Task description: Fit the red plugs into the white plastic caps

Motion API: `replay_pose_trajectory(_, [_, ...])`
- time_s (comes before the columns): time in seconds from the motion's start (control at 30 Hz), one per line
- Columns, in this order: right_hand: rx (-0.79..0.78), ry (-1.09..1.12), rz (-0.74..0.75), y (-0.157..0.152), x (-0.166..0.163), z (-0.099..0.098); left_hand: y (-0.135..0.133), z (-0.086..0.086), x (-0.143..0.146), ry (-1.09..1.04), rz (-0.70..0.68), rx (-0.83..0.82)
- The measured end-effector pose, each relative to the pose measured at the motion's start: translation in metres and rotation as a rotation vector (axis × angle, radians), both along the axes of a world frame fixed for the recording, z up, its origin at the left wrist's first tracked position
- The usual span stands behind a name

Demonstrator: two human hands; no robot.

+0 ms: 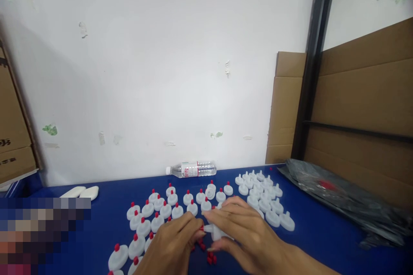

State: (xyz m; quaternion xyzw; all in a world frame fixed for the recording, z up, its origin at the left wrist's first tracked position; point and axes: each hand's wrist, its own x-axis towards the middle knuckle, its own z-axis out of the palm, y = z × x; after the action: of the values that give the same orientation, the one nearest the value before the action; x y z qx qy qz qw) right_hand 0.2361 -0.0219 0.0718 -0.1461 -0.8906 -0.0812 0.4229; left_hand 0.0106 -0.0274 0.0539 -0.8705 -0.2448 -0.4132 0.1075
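Note:
My right hand (247, 232) grips a white plastic nozzle lid (217, 233), tipped so that its spout points left. At the spout's end, my left hand (176, 240) pinches a small red cap (201, 227); fingers partly hide it. Below my hands, loose red caps (211, 258) lie on the blue table. Several white lids with red caps on their spouts (165, 210) stand to the left and behind my hands. Uncapped white lids (265, 204) cluster to the right, beyond my right hand.
A water bottle (192, 169) lies on its side by the wall. A dark plastic bag (342, 202) rests on the table's right side, near cardboard (361, 107). White oval pieces (88, 192) lie at the far left, and a pixelated patch covers the lower left corner.

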Motion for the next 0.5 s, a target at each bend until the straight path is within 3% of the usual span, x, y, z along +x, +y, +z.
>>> replay_pose_trajectory(0.17, [0.064,-0.050,-0.067,-0.005,-0.001,0.005,-0.001,0.006,0.002,0.022,0.055,0.070])
replay_pose_trajectory(0.3, [0.050,-0.107,-0.175,0.000,0.003,0.011,0.003,0.015,-0.002,0.174,0.146,0.140])
replay_pose_trajectory(0.5, [-0.085,-0.014,-0.405,0.031,0.034,0.017,0.014,0.013,-0.020,0.233,0.287,0.025])
